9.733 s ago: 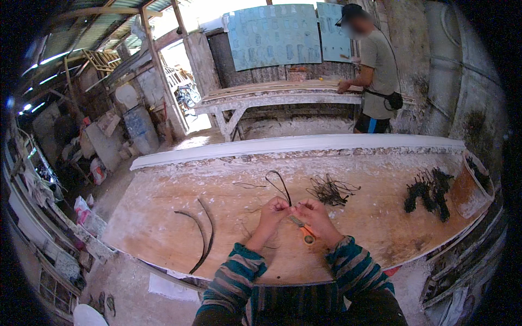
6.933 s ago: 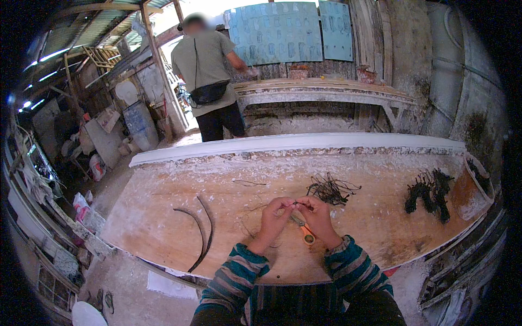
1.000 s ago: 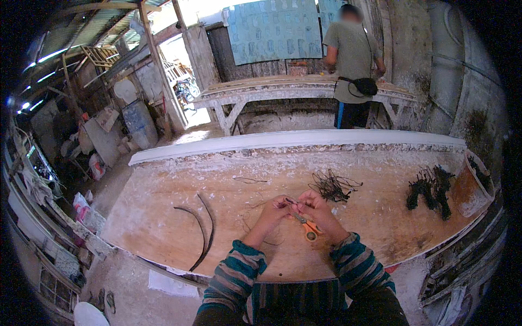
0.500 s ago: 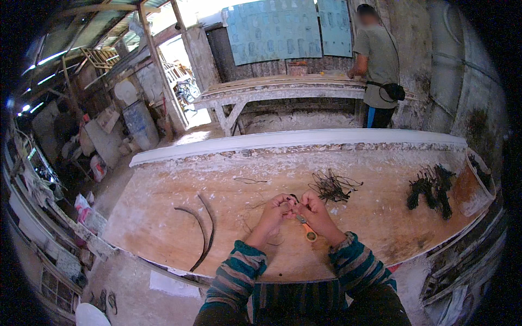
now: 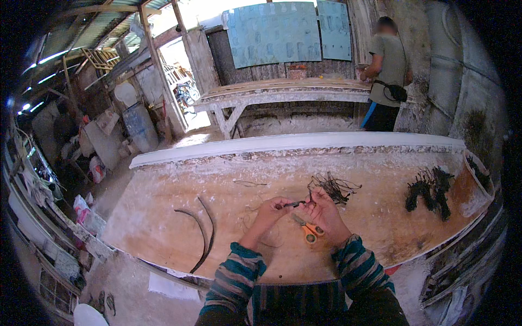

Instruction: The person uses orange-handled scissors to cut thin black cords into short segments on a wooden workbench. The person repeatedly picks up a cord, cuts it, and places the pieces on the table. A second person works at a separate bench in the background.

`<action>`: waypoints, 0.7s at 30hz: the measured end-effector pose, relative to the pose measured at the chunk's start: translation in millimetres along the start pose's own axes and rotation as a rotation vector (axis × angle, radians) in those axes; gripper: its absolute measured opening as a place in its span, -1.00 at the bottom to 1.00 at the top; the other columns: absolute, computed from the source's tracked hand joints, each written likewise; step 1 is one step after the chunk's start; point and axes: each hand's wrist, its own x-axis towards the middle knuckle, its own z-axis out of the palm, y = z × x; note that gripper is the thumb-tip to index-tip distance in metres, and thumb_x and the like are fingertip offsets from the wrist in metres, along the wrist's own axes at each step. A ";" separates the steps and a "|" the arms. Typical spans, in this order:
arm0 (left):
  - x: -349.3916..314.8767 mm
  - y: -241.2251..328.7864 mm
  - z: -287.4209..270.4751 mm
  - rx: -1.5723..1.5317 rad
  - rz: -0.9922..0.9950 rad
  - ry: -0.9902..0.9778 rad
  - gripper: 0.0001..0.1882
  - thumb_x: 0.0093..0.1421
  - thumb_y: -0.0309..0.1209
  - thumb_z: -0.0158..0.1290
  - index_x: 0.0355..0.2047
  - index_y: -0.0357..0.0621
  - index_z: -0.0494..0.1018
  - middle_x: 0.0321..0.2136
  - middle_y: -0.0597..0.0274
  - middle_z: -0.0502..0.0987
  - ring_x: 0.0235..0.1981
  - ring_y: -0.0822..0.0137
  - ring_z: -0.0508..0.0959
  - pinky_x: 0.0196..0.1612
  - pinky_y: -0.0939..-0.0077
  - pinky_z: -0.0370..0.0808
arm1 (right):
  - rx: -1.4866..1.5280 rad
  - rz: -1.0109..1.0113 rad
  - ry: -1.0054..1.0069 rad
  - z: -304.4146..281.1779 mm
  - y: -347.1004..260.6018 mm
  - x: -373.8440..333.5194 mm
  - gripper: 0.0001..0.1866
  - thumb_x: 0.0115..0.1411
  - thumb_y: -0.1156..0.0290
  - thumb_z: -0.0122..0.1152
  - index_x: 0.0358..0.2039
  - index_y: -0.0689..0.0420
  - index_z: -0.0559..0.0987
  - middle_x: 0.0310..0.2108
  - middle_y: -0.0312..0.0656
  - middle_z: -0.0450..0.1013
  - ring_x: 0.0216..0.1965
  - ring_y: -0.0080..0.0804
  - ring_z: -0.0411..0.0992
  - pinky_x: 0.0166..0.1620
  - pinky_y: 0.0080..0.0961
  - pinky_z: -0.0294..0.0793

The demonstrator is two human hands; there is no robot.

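Observation:
My left hand (image 5: 270, 213) is closed on a short dark strip (image 5: 295, 204) that sticks out toward the right. Close by, my right hand (image 5: 324, 213) pinches a thin dark wire-like strand (image 5: 310, 191) near the strip's end; whether the two are joined I cannot tell. Orange-handled scissors (image 5: 310, 233) lie on the wooden tabletop (image 5: 163, 201) below my right hand. Just beyond that hand is a loose bundle of dark thin wire loops (image 5: 340, 187). Two long curved dark strips (image 5: 209, 233) rest to the left.
Dark bundles (image 5: 429, 193) lie at the right beside a tipped, whitish-brown bucket (image 5: 474, 187). A single thin loop (image 5: 250, 183) lies toward the far side, where a white raised board (image 5: 299, 145) runs along the edge. Another person (image 5: 389, 70) stands at the back bench (image 5: 288, 96).
My hands have drawn slightly apart, showing the dark strip between them. More of the scissors now shows under my right hand. The person at the back has shifted right.

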 end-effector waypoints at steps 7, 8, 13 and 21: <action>0.5 -7.1 5.3 -0.105 -0.199 -0.010 -0.77 0.10 -0.24 0.08 -0.31 -0.08 0.47 -0.49 0.51 0.46 -0.57 0.67 0.32 -0.53 0.77 0.23 | -0.339 -0.013 0.166 12.6 5.2 -6.2 -0.64 0.16 0.42 0.04 -0.03 -0.01 0.25 -0.27 -0.30 0.39 -0.45 -0.62 0.33 -0.28 -0.62 0.40; 0.1 -3.7 8.0 -0.095 -0.204 -0.009 -0.77 0.10 -0.24 0.08 -0.30 -0.08 0.47 -0.50 0.51 0.45 -0.57 0.67 0.31 -0.53 0.77 0.23 | -0.442 -0.003 0.162 11.7 6.5 -6.7 -0.62 0.16 0.42 0.05 -0.01 -0.01 0.25 -0.29 -0.31 0.39 -0.45 -0.63 0.32 -0.31 -0.65 0.38; -2.2 11.4 10.0 -0.055 -0.229 -0.036 -0.78 0.11 -0.26 0.06 -0.28 -0.09 0.46 -0.50 0.49 0.45 -0.57 0.64 0.31 -0.50 0.76 0.24 | -0.653 -0.016 0.129 -8.4 11.2 -3.5 -0.72 0.14 0.42 0.08 -0.11 0.11 0.38 -0.38 -0.36 0.40 -0.46 -0.66 0.32 -0.37 -0.73 0.29; -0.2 -7.4 -0.3 -0.219 -0.183 0.362 -0.81 0.08 -0.32 0.06 -0.33 -0.15 0.44 -0.51 0.38 0.48 -0.54 0.54 0.39 -0.48 0.73 0.28 | -0.576 -0.193 0.203 0.0 -5.1 -1.3 -0.78 0.15 0.45 0.05 -0.18 0.20 0.43 -0.35 -0.27 0.42 -0.32 -0.60 0.38 -0.23 -0.66 0.35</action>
